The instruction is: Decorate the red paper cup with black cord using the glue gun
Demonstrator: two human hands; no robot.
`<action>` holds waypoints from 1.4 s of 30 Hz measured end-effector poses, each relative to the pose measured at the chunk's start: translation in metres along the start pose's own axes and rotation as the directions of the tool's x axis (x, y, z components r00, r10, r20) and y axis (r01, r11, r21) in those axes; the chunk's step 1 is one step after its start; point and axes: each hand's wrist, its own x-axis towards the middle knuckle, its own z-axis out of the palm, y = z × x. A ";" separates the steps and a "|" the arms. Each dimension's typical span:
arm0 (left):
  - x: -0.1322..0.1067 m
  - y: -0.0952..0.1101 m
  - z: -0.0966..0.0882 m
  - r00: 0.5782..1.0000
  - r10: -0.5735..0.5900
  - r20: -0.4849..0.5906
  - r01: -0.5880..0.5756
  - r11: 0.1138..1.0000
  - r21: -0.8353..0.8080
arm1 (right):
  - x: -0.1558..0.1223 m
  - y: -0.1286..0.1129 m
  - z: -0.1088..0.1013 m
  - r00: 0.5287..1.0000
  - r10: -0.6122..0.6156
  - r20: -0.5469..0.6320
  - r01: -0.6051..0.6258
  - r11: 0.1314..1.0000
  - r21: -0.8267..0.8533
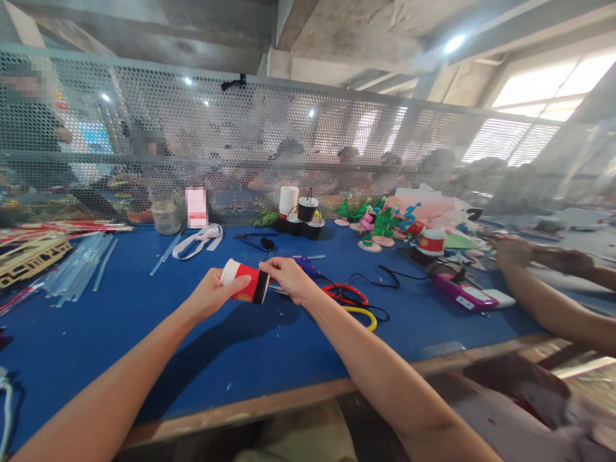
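My left hand [212, 295] is wrapped round a paper cup [243, 289], white at one end and red along its side, tipped over sideways above the blue table. A black band [261, 287] circles the cup's right end. My right hand [289, 277] pinches at the upper edge of this band, thumb and fingers together; whether a smaller piece is between them is hidden. Just beyond my right wrist lie a red looped handle [353, 292] and a yellow looped handle [369, 317], with a dark blue item [307, 265] partly behind the hand.
Clear sticks [84, 263] and wooden cut-outs [36, 260] lie left. White ribbon [202, 242], small black buckets [307, 209] and stacked white cups [289, 200] stand along the mesh partition [240, 128]. Green figures [384, 221] and a purple power strip [462, 292] are right, near another person's arm [543, 301].
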 end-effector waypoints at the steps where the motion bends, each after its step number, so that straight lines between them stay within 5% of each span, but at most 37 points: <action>1: 0.001 0.001 0.000 0.999 0.000 -0.040 -0.002 0.999 -0.041 | 0.001 0.001 -0.001 0.999 -0.030 -0.032 0.028 0.998 -0.054; 6: 0.006 0.005 0.000 0.978 -0.075 -0.193 0.033 0.976 -0.214 | -0.002 -0.002 -0.002 0.972 -0.193 -0.137 0.173 0.974 -0.143; 12: 0.007 0.006 0.002 0.952 -0.158 -0.261 0.091 0.963 -0.252 | -0.018 -0.012 0.008 0.957 -0.284 0.067 0.292 0.933 -0.212; 17: 0.007 0.004 0.001 0.964 -0.112 -0.240 0.067 0.980 -0.185 | -0.021 -0.014 0.010 0.970 -0.221 0.097 0.235 0.955 -0.180; 26: 0.004 -0.001 -0.002 0.992 0.039 -0.118 -0.027 0.994 0.105 | -0.012 -0.006 0.006 0.993 -0.014 0.114 0.000 0.992 0.129; 31: 0.007 0.003 -0.010 0.995 -0.066 -0.072 0.056 0.989 -0.135 | -0.015 -0.009 0.008 0.981 -0.182 0.063 0.185 0.982 -0.042; 36: 0.009 0.001 -0.013 0.984 -0.165 -0.071 0.142 0.957 -0.254 | -0.019 -0.011 0.009 0.932 -0.327 0.154 0.359 0.891 -0.279; 42: 0.007 -0.005 -0.006 0.994 -0.081 -0.079 0.071 0.990 -0.124 | -0.005 -0.006 -0.002 0.981 -0.194 -0.010 0.186 0.953 -0.241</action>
